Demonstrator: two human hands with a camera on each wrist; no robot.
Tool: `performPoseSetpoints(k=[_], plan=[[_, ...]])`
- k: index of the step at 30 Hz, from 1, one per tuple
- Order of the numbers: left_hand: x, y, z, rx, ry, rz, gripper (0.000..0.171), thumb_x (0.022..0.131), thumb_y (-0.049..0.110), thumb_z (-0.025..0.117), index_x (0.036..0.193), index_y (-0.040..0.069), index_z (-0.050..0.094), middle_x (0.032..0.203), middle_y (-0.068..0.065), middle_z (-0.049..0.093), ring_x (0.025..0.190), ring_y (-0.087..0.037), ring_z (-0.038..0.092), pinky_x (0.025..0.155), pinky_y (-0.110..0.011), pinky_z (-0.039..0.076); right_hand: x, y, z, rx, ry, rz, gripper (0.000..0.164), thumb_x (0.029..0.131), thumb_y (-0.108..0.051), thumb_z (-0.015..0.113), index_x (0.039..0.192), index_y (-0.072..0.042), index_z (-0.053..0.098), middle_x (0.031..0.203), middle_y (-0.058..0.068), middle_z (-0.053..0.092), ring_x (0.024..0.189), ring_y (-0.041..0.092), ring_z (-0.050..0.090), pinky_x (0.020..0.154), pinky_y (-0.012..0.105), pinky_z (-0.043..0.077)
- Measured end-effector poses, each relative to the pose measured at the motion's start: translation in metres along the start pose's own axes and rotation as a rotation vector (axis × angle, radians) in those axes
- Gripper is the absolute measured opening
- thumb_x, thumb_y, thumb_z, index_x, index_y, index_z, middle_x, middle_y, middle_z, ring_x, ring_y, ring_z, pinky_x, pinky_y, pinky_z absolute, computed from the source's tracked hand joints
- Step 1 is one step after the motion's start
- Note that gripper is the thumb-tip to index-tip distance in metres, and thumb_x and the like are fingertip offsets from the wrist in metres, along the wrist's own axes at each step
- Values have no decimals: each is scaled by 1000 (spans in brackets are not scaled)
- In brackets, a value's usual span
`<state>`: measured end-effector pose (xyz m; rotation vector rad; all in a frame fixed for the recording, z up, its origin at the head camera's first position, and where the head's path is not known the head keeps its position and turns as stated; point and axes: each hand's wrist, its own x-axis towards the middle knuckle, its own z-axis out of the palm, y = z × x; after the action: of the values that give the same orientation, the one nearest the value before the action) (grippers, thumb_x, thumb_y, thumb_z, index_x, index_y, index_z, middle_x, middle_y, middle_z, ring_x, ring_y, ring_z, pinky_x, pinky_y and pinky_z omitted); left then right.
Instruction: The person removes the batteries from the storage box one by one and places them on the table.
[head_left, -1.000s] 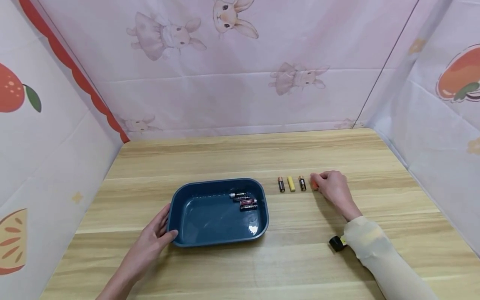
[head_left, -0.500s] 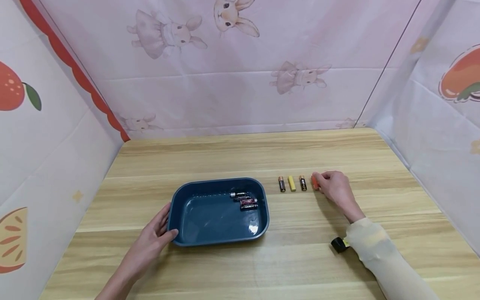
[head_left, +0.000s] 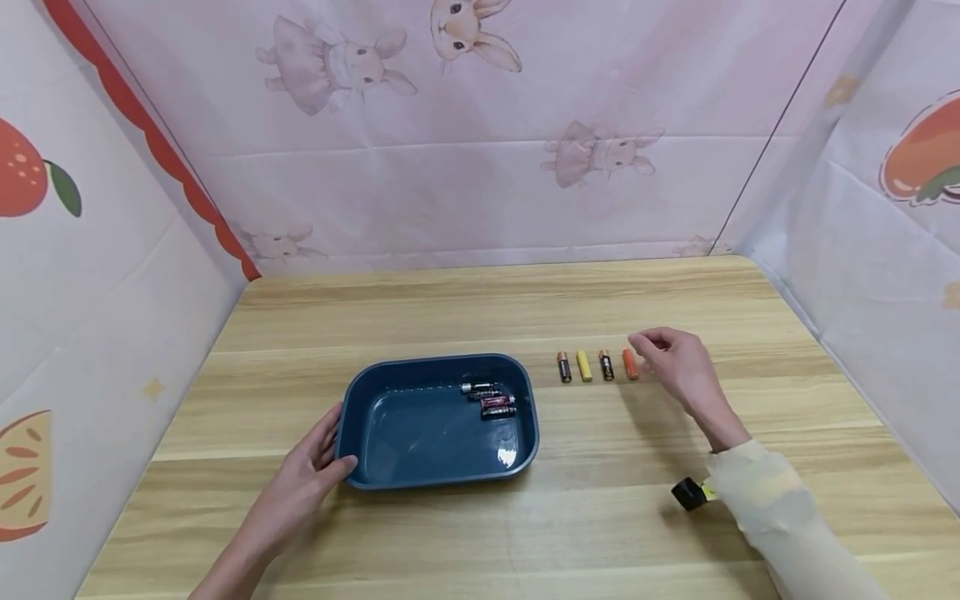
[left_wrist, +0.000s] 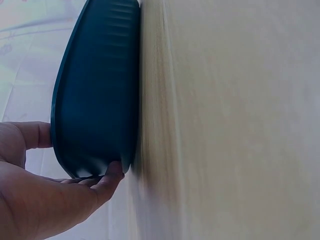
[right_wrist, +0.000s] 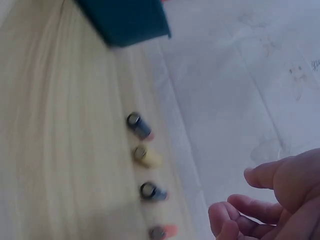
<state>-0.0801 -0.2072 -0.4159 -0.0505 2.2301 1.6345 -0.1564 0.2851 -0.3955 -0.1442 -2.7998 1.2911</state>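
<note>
My left hand [head_left: 300,483] grips the left end of a dark blue plastic basin [head_left: 438,482], thumb at the rim and fingers against the outer wall [left_wrist: 97,90]. Several AA-size batteries [head_left: 497,402] lie together at the basin's right inside. On the table right of it stretches a row: a black battery with a copper end [head_left: 564,367], a yellow battery [head_left: 584,367], another black battery [head_left: 606,365] and an orange battery [head_left: 631,364]. Raised just right of the orange one, my right hand [head_left: 684,373] holds nothing, its fingers loosely bent [right_wrist: 250,207].
The wood-grain table [head_left: 420,308] is enclosed by printed cloth walls, with a pink rabbit sheet [head_left: 465,200] at the back. A small black device [head_left: 689,494] hangs at the right wrist beside the pale sleeve [head_left: 780,500].
My right hand has let go of the orange battery at the row's right end and has lifted away to the right. The left hand and basin stay in place.
</note>
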Motion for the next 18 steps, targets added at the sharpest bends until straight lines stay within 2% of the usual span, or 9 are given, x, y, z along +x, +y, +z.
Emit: performPoseSetpoints(k=[5,9,12,15,18], plan=[[0,0,0,0,1,-6,85,103,8,58,166,8,2,173,-14,5,157,-34,11,124,-51,20,-7,-33,4,52,-36,-94,42,105,-35,62,123,1,71,97,16,71,78,25,65,58,27,51],[1,0,1,3,3,-6,85,103,8,59,166,8,2,173,-13,5,157,-34,11,123,-51,21,-13,-59,12,125,-118,-162,34,104,-28,64,123,0,71,101,14,72,77,19,64,58,26,54],[1,0,1,3,1,-6,85,103,8,58,166,8,2,172,-14,5,157,-34,11,123,-50,21,-15,-75,22,178,-204,-199,30,104,-22,65,123,0,71,105,13,72,84,21,65,63,24,56],[1,0,0,-1,0,-5,85,103,8,58,166,8,2,172,-14,5,157,-33,11,124,-51,20,-18,-87,36,202,-296,-240,27,103,-18,66,122,0,72,102,13,72,86,28,65,67,27,57],[1,-1,1,-2,2,0,84,104,8,58,166,8,2,172,-14,6,157,-34,11,123,-50,21,-21,-95,53,160,-361,-310,24,102,-16,67,120,-1,74,103,8,73,91,26,67,76,32,60]])
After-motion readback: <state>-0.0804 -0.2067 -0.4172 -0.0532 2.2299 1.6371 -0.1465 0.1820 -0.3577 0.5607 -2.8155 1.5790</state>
